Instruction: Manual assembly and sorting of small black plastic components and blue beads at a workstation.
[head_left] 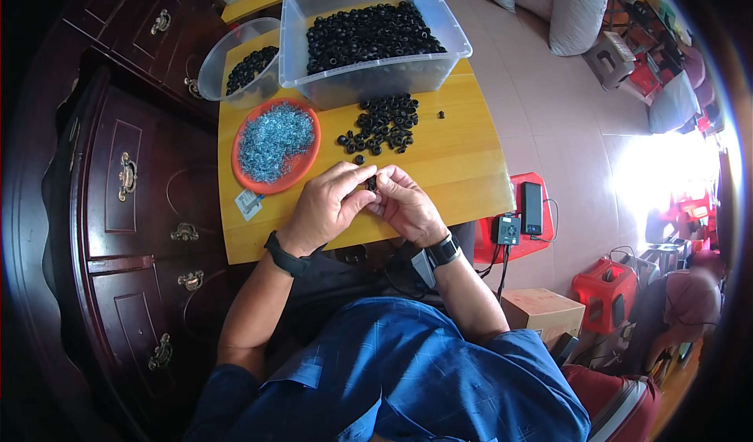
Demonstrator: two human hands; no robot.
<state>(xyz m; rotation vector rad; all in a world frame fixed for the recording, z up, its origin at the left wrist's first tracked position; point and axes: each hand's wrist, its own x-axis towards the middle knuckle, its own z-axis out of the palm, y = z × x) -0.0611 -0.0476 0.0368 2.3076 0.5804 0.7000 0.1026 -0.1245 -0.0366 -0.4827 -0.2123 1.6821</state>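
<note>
My left hand (329, 207) and my right hand (409, 209) meet over the near edge of the yellow table (463, 160). Their fingertips pinch a small black ring-like part (372, 182) between them, mostly covered by the fingers. Just beyond my hands lies a loose pile of similar black parts (384, 120). To the left, an orange-red plate (315, 140) carries a heap of small shiny bluish pieces (274, 142), too fine to make out singly.
Behind the pile stands a large clear bin (376, 77) of black parts, beside a round clear tub (213, 73). A dark wooden cabinet (118, 246) borders the left. On the right are a red stool (514, 246) with cabled devices, a cardboard box (541, 312) and another person (682, 309).
</note>
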